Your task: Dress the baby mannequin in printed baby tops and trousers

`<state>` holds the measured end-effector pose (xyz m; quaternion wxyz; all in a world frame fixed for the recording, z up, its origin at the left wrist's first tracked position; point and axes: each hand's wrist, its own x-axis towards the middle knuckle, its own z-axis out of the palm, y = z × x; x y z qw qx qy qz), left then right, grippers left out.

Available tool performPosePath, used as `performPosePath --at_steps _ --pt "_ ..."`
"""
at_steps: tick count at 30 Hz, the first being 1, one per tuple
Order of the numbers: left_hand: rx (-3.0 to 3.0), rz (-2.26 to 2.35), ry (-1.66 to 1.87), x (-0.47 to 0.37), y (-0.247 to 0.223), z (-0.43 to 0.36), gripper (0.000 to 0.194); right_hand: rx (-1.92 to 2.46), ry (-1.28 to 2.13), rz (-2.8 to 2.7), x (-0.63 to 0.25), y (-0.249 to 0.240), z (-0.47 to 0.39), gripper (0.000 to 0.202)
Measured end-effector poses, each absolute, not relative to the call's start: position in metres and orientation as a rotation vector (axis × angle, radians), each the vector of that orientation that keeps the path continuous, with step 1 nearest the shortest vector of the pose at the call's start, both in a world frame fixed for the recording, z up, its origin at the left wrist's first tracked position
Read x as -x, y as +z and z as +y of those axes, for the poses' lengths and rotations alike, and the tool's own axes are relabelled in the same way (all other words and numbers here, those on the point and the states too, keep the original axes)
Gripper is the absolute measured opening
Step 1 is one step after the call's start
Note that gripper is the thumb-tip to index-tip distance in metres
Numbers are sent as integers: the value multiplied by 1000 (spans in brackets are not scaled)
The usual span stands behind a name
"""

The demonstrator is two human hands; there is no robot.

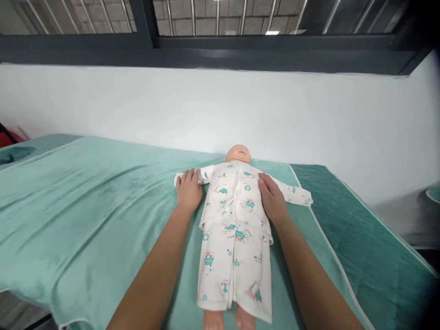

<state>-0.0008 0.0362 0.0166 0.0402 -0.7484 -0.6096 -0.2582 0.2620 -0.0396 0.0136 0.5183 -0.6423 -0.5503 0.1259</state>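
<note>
A baby doll (239, 154) lies on its back on a light green blanket (113, 206), its head toward the wall. It wears a white printed pajama top (237, 197) and matching pajama pants (216, 270), with bare feet (213, 319) showing below. My left hand (189, 190) rests over the sleeve on the left of the view, fingers laid out across it near the cuff. Against the side of the top, near the armpit on the right, lies my right hand (273, 196), fingers extended. The other sleeve (295, 194) stretches out to the right.
A darker green cover (350, 229) shows under the blanket on the right. Behind the doll's head rises a white wall (192, 110), with a dark-framed, barred window (220, 50) above it. Something red (7, 139) sits at the far left.
</note>
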Motion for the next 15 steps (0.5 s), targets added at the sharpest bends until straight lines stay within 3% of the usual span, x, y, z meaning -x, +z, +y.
performPosePath --at_steps 5,9,15 --pt "2138 -2098 -707 57 9 30 54 1941 -102 -1543 -314 -19 -75 59" --pt "2256 -2105 -689 79 8 30 60 2339 -112 -1410 -333 -22 -106 63" --pt "2272 -2070 -536 74 6 34 52 2462 -121 -1325 -320 -16 -111 59"
